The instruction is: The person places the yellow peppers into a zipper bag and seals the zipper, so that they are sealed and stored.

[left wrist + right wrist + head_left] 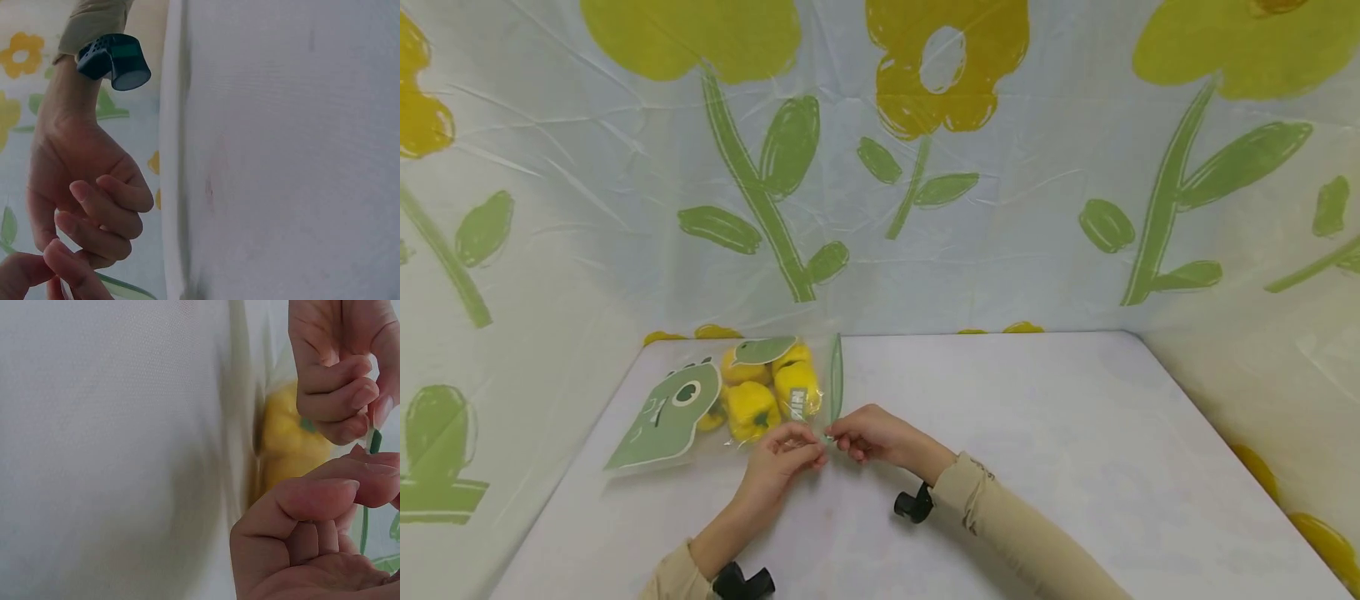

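A clear zip bag [655, 429] with a green cartoon creature printed on it lies at the left, several yellow bell peppers [754, 408] inside. Its green zip strip [836, 375] runs along the right edge. At the strip's near end my left hand [775, 467] pinches the bag's corner between thumb and index finger. Close beside it, my right hand [883, 437] pinches the same strip, its other fingers curled. The right wrist view catches a bit of the green strip [375, 441] between the two hands. Fingertips cover much of that corner.
A white-covered table [1045, 433] carries the bag. Behind it and at both sides hangs a flower-printed cloth [1000, 250]. Black camera mounts are strapped at the left wrist [743, 581] and the right wrist [914, 503].
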{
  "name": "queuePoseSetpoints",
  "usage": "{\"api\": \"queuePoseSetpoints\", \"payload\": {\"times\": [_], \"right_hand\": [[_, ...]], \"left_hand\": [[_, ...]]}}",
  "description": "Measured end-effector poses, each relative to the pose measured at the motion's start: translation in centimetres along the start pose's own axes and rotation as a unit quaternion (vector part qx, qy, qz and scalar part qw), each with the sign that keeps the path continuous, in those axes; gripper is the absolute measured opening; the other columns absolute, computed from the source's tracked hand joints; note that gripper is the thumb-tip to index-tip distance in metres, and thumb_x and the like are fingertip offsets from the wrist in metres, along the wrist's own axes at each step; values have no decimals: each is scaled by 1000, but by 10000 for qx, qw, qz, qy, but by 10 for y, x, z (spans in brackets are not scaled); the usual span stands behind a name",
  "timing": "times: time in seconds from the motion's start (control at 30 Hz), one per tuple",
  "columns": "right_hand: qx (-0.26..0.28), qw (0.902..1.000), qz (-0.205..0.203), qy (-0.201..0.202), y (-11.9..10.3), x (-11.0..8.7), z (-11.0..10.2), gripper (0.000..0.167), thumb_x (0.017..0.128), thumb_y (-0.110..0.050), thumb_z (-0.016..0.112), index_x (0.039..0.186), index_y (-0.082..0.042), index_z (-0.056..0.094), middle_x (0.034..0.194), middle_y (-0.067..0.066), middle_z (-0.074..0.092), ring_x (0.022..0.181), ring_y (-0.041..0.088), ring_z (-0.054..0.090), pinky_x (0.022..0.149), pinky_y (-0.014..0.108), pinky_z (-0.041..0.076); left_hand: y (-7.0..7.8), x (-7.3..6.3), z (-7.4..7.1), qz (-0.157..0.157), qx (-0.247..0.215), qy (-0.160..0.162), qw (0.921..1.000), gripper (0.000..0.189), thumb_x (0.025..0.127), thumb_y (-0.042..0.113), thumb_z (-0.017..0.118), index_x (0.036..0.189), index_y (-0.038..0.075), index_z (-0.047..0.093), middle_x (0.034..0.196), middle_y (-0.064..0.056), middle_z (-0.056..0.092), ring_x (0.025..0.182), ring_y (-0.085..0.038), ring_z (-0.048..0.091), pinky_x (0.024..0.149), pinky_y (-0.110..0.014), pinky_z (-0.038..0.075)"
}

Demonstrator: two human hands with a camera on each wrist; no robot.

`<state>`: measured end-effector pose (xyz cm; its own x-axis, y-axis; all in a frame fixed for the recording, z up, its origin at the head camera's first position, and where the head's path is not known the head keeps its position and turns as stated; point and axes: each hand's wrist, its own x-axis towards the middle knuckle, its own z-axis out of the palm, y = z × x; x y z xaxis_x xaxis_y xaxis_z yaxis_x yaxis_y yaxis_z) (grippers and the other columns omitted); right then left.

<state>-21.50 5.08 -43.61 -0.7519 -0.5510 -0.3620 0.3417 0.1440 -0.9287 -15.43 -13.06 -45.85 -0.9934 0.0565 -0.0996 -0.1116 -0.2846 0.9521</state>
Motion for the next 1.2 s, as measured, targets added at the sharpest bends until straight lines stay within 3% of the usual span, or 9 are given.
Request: {"api": "queuePoseSetpoints", "payload": {"times": [0.27,0.43,0.63,0.83,1.2], "right_hand": [[-242,9995,129,-167,3,-1,3,24,88,-19,64,67,-7,61,57,-3,51,45,8,41,46,22,35],[-224,9997,84,8,4,0,5,26,86,-18,66,64,-7,59,56,-2,50,46,10,41,46,23,33],[7,9985,-162,517,3,1,11,23,85,-15,67,66,-4,60,57,-1,50,49,10,40,48,23,34],[-90,9934,-308,1105,1,12,6,23,89,-14,66,74,3,61,59,0,50,51,11,40,50,23,34],[-758,9660,-441,2434,-10,58,-6,31,95,-18,63,77,7,65,56,0,44,50,13,36,50,25,31]], "left_hand": [[-2,5,-7,-214,41,-42,9998,4,84,-6,68,85,-3,65,72,-8,64,65,-17,61,62,-24,53],[-3,7,-7,-252,90,185,9995,15,80,-11,67,75,3,65,67,-7,62,60,-15,58,57,-22,50],[-6,8,-4,53,472,639,9968,25,77,-12,70,62,3,57,60,-6,59,56,-15,55,54,-22,47],[-7,6,-2,197,844,802,9930,25,75,-11,72,61,0,54,60,-8,58,56,-17,54,55,-24,46],[-10,3,-3,97,1046,863,9907,23,74,-9,72,63,-3,54,59,-9,58,54,-18,53,54,-25,46]]}}
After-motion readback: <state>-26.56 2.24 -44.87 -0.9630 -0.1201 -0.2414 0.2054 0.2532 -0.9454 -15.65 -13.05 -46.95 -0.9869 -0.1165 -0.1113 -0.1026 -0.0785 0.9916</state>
